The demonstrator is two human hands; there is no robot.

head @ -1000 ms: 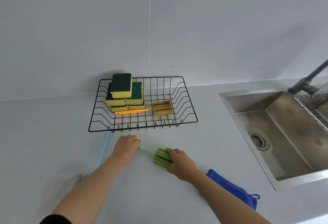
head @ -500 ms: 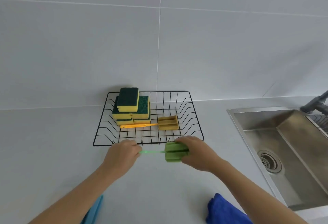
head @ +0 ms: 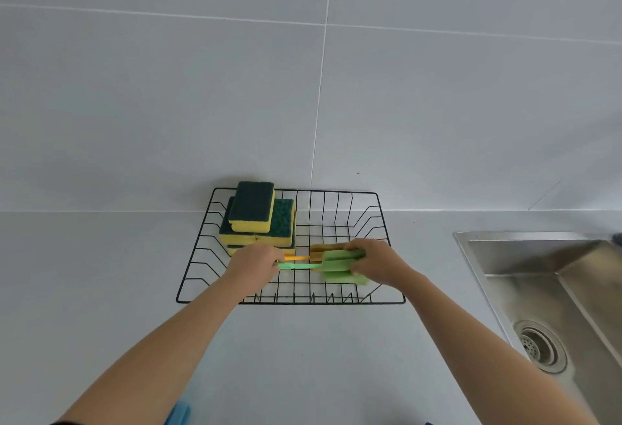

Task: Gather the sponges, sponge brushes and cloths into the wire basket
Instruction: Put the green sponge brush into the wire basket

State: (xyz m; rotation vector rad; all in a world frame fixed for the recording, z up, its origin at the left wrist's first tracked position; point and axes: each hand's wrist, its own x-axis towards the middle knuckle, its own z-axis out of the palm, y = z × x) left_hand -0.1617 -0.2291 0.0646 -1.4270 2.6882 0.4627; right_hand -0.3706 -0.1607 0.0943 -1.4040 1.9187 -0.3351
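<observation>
A black wire basket point(head: 392, 301) stands on the counter against the wall. Several yellow-and-green sponges point(head: 257, 214) are stacked in its left part. An orange sponge brush point(head: 318, 251) lies in the middle, partly hidden. Both hands hold a green sponge brush point(head: 336, 266) inside the basket, just in front of the orange one. My left hand point(head: 254, 264) grips its thin handle. My right hand point(head: 377, 263) grips its green foam head. A blue thing point(head: 178, 414) shows at the bottom edge by my left forearm.
A steel sink point(head: 538, 290) with a round drain point(head: 538, 347) is set into the counter on the right. The tiled wall point(head: 303, 87) rises straight behind the basket. Pale grey countertop point(head: 303, 357) lies between me and the basket.
Both hands lifted the green sponge brush off the counter and carried it away from me into the basket. The view tilted up, so the blue cloth dropped out of sight.
</observation>
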